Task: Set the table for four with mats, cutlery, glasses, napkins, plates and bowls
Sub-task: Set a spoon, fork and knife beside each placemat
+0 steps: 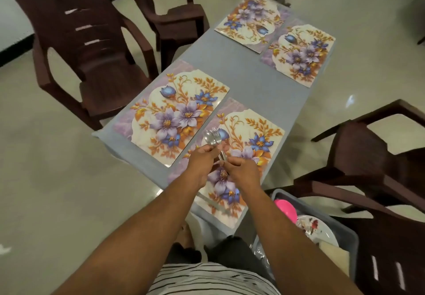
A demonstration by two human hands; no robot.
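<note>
Cutlery point(215, 138), a small bunch of spoons and forks, sits in both my hands above the mat point(248, 156) at the near right corner of the table point(243, 78). My left hand point(202, 160) pinches the bunch just below the bowls and tines; my right hand point(241, 171) curls round the handles. Three more floral mats lie on the table: one at the near left edge, two at the far end. A grey tub point(345, 232) with plates point(319, 228) stands beside the near right corner.

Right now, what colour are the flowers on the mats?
Purple and blue flowers with orange-gold leaves on a cream ground, as on this mat; the head view shows them.
</note>
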